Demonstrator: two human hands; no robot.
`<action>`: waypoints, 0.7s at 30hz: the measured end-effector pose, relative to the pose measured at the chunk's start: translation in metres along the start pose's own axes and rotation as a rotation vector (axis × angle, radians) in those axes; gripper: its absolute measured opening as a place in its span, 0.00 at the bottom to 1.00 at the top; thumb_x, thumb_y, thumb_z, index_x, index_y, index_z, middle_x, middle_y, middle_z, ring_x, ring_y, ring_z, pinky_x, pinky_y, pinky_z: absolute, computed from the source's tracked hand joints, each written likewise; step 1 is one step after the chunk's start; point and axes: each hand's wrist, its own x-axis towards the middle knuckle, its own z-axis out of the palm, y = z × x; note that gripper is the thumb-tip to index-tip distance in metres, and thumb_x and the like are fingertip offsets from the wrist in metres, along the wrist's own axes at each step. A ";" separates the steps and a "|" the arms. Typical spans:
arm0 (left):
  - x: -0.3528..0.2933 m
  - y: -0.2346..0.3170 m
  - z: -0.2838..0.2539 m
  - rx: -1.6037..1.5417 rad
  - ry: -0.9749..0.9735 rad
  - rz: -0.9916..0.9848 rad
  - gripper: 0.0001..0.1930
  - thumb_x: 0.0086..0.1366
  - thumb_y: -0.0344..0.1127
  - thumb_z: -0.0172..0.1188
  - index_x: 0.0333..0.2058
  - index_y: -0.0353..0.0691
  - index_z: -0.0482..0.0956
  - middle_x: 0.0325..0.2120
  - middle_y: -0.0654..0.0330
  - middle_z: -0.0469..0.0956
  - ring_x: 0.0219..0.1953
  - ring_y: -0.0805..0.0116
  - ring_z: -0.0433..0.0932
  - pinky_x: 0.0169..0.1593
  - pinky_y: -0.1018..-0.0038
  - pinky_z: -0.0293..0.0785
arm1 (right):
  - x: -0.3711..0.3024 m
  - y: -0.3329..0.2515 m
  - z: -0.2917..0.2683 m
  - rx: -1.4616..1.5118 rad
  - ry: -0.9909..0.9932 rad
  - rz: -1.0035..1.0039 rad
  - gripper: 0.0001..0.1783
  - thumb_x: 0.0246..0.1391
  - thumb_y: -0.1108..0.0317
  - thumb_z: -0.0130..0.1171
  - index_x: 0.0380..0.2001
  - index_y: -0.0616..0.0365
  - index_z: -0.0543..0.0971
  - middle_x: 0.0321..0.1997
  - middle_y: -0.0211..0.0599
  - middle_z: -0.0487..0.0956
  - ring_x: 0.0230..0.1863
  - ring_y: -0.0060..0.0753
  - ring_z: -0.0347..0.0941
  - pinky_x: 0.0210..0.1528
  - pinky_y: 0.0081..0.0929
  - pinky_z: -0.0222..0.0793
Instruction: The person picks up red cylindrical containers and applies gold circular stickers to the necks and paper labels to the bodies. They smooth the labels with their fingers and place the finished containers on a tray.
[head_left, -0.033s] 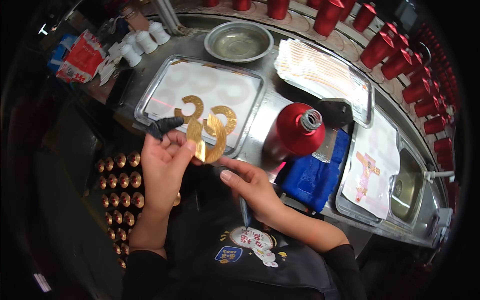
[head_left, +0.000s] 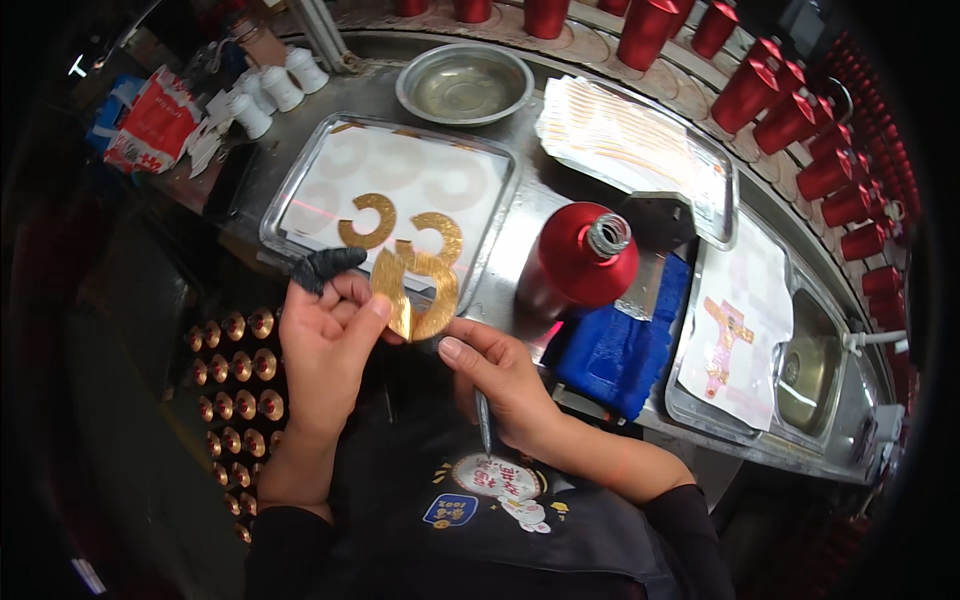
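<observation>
While the left hand (head_left: pixel 328 345) pinches a gold C-shaped piece (head_left: pixel 438 308) just left of frame centre, the right hand (head_left: pixel 507 385) (below centre) clasps a slim pointed tool (head_left: pixel 483 415).

Black sleeves (head_left: pixel 690 530) showing, black apron (head_left: pixel 585 550) flashing blue badge (head_left: pixel 451 510), white oval print (head_left: pixel 500 478); left hand (head_left: pixel 325 335) sporting black finger covers (head_left: pixel 338 263)!

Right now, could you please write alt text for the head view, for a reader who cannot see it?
The person's left hand pinches a curved gold piece near a metal tray bearing two similar pieces; the right hand, close by, holds a slim pointed tool. A red bottle stands to the right.
</observation>
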 end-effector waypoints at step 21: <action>0.000 -0.035 0.107 -0.061 -0.240 0.121 0.16 0.65 0.21 0.62 0.46 0.34 0.65 0.36 0.62 0.75 0.32 0.82 0.77 0.34 0.86 0.73 | -0.030 -0.127 -0.072 -0.799 0.229 -0.902 0.30 0.57 0.83 0.56 0.65 0.68 0.70 0.57 0.37 0.77 0.53 0.22 0.75 0.53 0.19 0.72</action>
